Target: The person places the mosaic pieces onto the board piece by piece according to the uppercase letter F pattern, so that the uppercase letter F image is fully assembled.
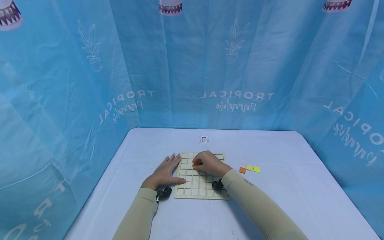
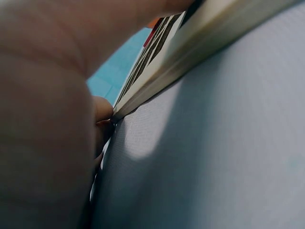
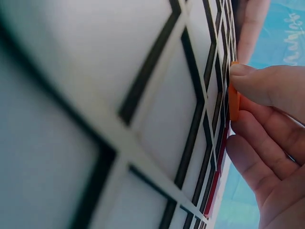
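Note:
A pale wooden grid board [image 1: 192, 192] lies flat on the white table. My right hand [image 1: 210, 163] is over its upper middle and pinches a small orange square tile [image 3: 234, 98] between thumb and fingers. In the right wrist view the tile stands on edge against the grid, with dark red [image 3: 213, 193] showing in cells below it. At the board's left side, my left hand [image 1: 166, 173] rests with fingers spread, the thumb lying over the edge. The left wrist view shows its fingers [image 2: 102, 109] touching the board's rim. My right hand hides some cells.
To the right of the board lie a loose orange tile [image 1: 242, 170] and two yellow tiles, one [image 1: 256, 169] farther right. A small printed grid card [image 1: 203, 139] lies beyond the board. Blue curtains [image 1: 186, 66] hang behind the table [image 1: 270, 146] and at its sides.

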Available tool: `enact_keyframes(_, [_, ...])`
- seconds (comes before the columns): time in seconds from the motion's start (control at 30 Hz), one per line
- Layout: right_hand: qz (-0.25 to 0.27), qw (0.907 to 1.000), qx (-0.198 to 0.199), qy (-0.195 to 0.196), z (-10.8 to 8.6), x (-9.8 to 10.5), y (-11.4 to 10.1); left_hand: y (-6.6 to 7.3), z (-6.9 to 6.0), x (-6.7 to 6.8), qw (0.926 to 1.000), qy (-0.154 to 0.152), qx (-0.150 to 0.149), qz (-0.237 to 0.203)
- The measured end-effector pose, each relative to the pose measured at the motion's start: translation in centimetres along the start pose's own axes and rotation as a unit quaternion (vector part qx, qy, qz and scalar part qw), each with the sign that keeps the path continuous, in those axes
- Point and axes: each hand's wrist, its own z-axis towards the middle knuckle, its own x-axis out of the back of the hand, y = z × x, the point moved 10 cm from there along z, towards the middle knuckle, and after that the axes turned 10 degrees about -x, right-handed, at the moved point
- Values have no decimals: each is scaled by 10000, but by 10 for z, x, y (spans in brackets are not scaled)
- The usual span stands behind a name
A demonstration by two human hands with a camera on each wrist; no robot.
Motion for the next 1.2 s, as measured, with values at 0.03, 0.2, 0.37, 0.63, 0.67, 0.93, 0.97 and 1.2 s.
enact_keyframes(0.03, [-3, 10000, -8, 10, 0, 0, 0, 0, 0, 0, 10000, -1, 2, -10])
enact_keyframes(0.2, [-12, 10000, -30, 42, 1, -1, 0, 1, -1, 1, 10000, 2, 19, -63])
enact_keyframes(0.37, [-14, 9999, -71, 98, 0, -1, 4, 2, -1, 1, 9999, 36, 22, -99])
enact_keyframes(0.63, [288, 9993, -202, 125, -10, 6, 11, 3, -1, 2, 10000, 28, 47, -80])
enact_keyframes(0.67, [345, 9990, -252, 121, -12, 7, 13, 3, -1, 2, 10000, 35, 46, -75])
enact_keyframes(0.93, [660, 9961, -523, 268, -27, 25, 32, 1, -1, 2, 10000, 54, 44, -45])
enact_keyframes(0.97, [670, 9956, -588, 287, -29, 27, 36, 1, -1, 1, 10000, 56, 30, -51])
enact_keyframes(1.2, [598, 9906, -1110, 531, -48, 46, 65, 0, 0, 0, 10000, 62, -34, -4])
